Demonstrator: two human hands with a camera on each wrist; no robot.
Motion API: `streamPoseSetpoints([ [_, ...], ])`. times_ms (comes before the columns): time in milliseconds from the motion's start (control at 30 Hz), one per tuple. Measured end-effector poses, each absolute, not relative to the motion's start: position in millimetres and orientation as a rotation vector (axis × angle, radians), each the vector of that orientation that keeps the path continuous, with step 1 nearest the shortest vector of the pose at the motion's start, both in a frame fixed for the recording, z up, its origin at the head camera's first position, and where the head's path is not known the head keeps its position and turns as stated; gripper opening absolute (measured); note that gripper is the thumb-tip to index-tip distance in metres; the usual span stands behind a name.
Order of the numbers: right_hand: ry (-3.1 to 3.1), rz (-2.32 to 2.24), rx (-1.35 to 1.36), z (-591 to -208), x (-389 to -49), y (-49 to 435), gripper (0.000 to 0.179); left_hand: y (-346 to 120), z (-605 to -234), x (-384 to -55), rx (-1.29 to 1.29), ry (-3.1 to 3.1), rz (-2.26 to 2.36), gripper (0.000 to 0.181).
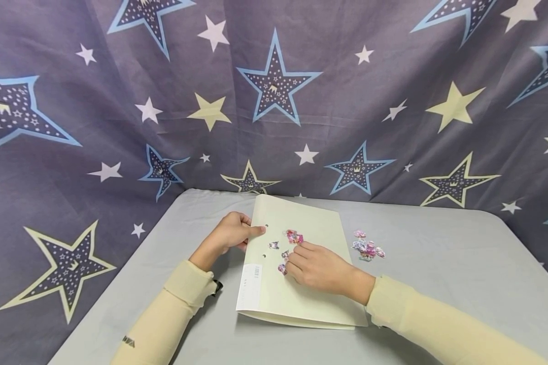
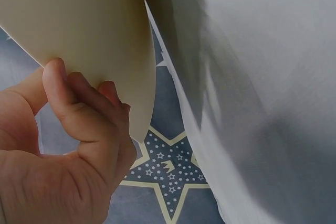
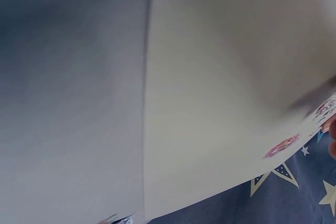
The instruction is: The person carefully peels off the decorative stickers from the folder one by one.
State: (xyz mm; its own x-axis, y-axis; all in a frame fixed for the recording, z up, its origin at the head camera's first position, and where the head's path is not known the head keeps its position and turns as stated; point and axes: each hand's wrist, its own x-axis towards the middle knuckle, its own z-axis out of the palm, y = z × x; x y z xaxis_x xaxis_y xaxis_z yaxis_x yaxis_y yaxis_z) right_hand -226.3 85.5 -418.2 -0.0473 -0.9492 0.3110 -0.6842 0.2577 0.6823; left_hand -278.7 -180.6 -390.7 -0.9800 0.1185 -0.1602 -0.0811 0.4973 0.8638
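Note:
A pale cream folder [image 1: 310, 218] lies at a slant on the table, its near side bowed slightly apart. My left hand [image 1: 233, 230] grips the folder's left edge, thumb on top beside a punched hole; in the left wrist view the fingers [image 2: 84, 103] are against the cream sheet. My right hand [image 1: 319, 268] is over the middle of the folder, fingers bent and fingertips right at the small cartoon stickers. A pink sticker [image 1: 294, 236] lies just beyond the knuckles, a grey-purple sticker [image 1: 273, 245] to their left. I cannot tell whether the right fingers pinch a sticker.
A loose heap of cartoon stickers [image 1: 367, 249] lies on the grey tabletop [image 1: 438, 268], right of the folder. A white barcode label [image 1: 249, 286] is on the folder's near left corner. Behind the table hangs a dark curtain [image 1: 338, 116] printed with stars.

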Motion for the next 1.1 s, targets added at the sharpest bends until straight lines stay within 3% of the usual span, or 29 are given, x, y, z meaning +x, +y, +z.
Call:
streamPoseSetpoints([
  [167,-1.801,-0.371,1.496,-419.6,-227.7,84.8,0.02,-181.3,-391.0,-278.6,0.04,2.539,1.482,0.032],
  [467,-1.8,-0.279,1.489,-421.0,-229.5,85.3,0.036,-181.4,-390.9,-278.4,0.053,2.541,1.483,0.031],
  [1100,-1.732,-0.272,1.435,-422.2,-230.1,88.1,0.034,-181.5,-390.7,-278.5,0.054,2.538,1.491,0.031],
])
